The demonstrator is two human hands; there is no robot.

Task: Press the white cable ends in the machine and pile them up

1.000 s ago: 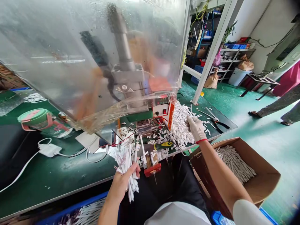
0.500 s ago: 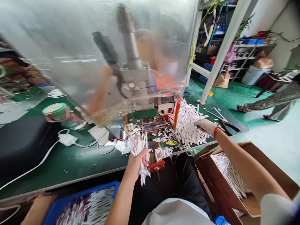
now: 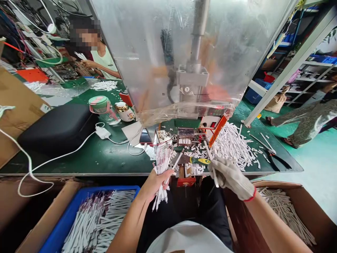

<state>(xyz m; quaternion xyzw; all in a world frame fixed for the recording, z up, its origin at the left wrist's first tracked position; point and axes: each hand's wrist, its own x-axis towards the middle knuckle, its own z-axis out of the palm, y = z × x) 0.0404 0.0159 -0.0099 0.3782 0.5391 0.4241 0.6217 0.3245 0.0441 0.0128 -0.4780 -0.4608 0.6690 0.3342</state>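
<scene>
Head view: left hand [image 3: 158, 184] closed around white strip bundle [image 3: 163, 165]; gloved right hand [image 3: 231, 179] pinching single strip [image 3: 215, 176].

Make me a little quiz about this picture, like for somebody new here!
1. True or false: the right hand wears a white glove with a red cuff.
2. Which one holds the bunch of white sticks: the left hand or the right hand?
3. Fill in the colour: the plastic crate in front of the bench is ____.

Key: 1 true; 2 the left hand; 3 blue.
</scene>
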